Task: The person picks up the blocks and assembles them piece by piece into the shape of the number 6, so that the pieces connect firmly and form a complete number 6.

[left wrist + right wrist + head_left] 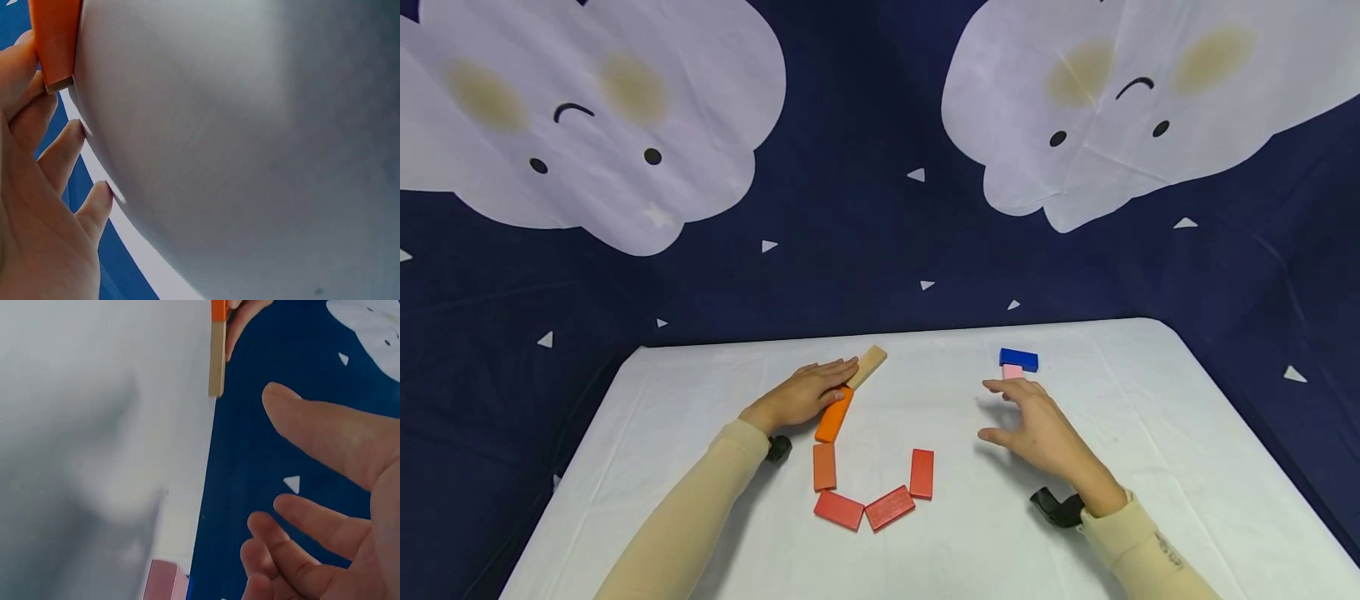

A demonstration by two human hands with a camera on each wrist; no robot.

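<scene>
My left hand (pixel 805 396) lies over the joint between an orange block (pixel 835 417) and a plain wood block (pixel 871 364), its fingers nearly straight. In the left wrist view the fingertips (pixel 74 128) are spread along the table edge, and the orange block (pixel 55 44) overlaps the thumb side. My right hand (pixel 1037 429) hovers over the table with thumb and fingers apart, holding nothing. Just beyond its fingertips, a pink block (pixel 1012 372) meets a blue block (pixel 1019 360). In the right wrist view the pink block (pixel 164 581) appears below the spread fingers.
A darker orange block (pixel 824 467) and several red blocks, among them one at the right end (pixel 922 474), continue the curved row toward the front. White cloth covers the table (pixel 970 542). A dark blue cloth with clouds (pixel 850 208) hangs behind it.
</scene>
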